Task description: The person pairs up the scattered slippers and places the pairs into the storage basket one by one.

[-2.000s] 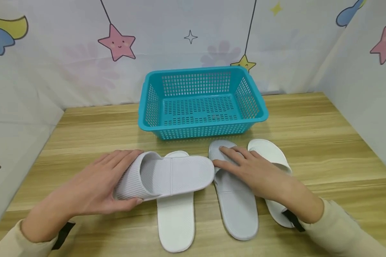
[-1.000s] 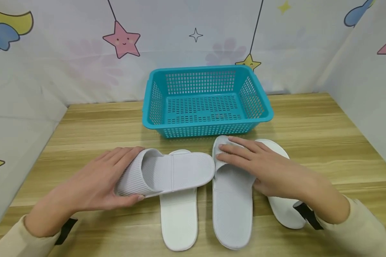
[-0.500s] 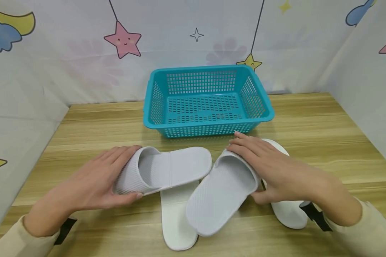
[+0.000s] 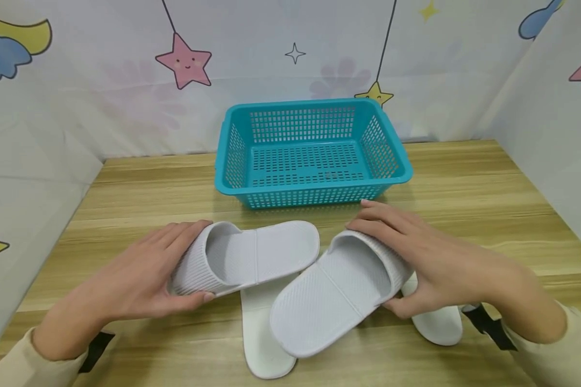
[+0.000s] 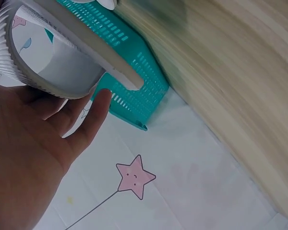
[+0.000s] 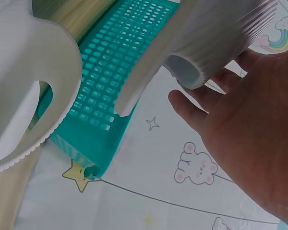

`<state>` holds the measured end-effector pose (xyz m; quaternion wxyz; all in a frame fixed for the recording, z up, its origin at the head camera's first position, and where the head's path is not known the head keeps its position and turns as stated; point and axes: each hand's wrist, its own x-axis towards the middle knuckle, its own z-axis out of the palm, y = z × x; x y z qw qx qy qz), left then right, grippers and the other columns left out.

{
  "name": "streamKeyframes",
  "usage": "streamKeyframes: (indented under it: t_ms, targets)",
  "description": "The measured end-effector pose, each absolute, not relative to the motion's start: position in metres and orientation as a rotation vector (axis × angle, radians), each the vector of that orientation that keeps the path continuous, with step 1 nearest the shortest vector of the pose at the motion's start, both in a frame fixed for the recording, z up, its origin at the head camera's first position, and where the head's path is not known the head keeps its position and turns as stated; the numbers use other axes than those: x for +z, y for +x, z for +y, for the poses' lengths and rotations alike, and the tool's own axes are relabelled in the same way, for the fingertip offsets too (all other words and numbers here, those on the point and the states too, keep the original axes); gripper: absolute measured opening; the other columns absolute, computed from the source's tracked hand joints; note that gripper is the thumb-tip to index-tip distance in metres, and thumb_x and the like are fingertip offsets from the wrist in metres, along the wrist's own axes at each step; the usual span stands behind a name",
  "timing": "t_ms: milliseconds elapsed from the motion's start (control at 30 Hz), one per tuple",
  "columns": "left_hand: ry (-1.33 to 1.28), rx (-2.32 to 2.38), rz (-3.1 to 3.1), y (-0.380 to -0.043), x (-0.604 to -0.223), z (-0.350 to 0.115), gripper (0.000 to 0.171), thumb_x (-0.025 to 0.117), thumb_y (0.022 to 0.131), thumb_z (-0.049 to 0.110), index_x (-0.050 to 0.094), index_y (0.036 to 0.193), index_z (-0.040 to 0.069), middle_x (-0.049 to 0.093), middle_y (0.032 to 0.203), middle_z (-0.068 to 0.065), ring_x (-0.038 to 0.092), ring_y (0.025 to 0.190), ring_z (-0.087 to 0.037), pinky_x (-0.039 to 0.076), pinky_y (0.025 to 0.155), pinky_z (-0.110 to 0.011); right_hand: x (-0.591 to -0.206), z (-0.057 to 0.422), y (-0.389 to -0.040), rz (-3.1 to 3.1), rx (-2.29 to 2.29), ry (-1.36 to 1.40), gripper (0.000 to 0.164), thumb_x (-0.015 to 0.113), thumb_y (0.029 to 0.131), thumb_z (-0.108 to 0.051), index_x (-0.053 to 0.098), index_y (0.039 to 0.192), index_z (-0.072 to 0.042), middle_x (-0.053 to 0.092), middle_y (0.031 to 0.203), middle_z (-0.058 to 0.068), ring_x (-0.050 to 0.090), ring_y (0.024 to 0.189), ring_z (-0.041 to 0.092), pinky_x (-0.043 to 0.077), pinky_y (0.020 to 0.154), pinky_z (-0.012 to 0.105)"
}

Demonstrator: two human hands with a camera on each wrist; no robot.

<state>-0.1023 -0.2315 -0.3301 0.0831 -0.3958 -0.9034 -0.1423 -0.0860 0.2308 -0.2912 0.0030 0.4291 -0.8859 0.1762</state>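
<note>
My left hand [image 4: 145, 277] grips a light grey slipper [image 4: 285, 248] round its ribbed strap, thumb at the near side and fingers over the far side. Its heel points right. Opposite, my right hand [image 4: 445, 269] holds the matching grey slipper [image 4: 314, 309] by the strap, heel slanting down to the left. In the right wrist view that slipper [image 6: 206, 43] is tilted off the table. Under the two grey heels lies a white slipper [image 4: 263, 338], partly covered. A second white slipper [image 4: 438, 325] lies beneath my right hand, mostly hidden.
A teal plastic basket [image 4: 290, 191] with nothing in it stands at the back of the wooden table [image 4: 474, 215], just beyond the slippers. Behind it hangs a white cloth backdrop [image 4: 252, 70] with stars, and similar walls close off both sides.
My right hand has taken the right grey slipper by its strap, lifted it and swung its heel left over the white slipper. My left hand keeps its grip, its slipper's heel tilted slightly up.
</note>
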Motion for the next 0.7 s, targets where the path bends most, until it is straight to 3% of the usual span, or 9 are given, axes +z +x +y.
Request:
streamKeyframes:
  t_ms: [267, 533, 700]
  targets:
    - [-1.183, -0.416, -2.684, -0.1, -0.328, -0.228, 0.1, 0.083, 0.084, 0.063, 0.044, 0.158, 0.008, 0.064, 0.137, -0.009, 0.064, 0.117, -0.027, 0.055, 0.094, -0.055, -0.286, 0.234, -0.084, -2.751, 0.561, 1.288, 0.115, 0.098, 0.065, -0.035, 0.038, 0.163, -0.025, 0.036, 0.164, -0.001, 0.04, 0.147, 0.023, 0.055, 0.101, 0.051]
    - [-1.192, -0.42, -2.683, -0.096, -0.327, -0.223, 0.099, 0.081, 0.085, 0.065, 0.044, 0.159, 0.011, 0.063, 0.139, -0.007, 0.064, 0.122, -0.03, 0.053, 0.099, -0.057, -0.284, 0.233, -0.088, -2.727, 0.621, 1.269, 0.113, 0.098, 0.067, -0.04, 0.04, 0.162, -0.021, 0.04, 0.153, -0.004, 0.045, 0.131, 0.012, 0.055, 0.093, 0.036]
    - [-1.196, -0.417, -2.678, -0.093, -0.326, -0.22, 0.099, 0.08, 0.086, 0.066, 0.043, 0.159, 0.011, 0.063, 0.139, -0.007, 0.064, 0.123, -0.03, 0.053, 0.099, -0.056, -0.286, 0.235, -0.091, -2.696, 0.641, 1.243, 0.115, 0.099, 0.065, -0.038, 0.041, 0.162, -0.02, 0.042, 0.149, -0.002, 0.044, 0.128, 0.012, 0.055, 0.089, 0.033]
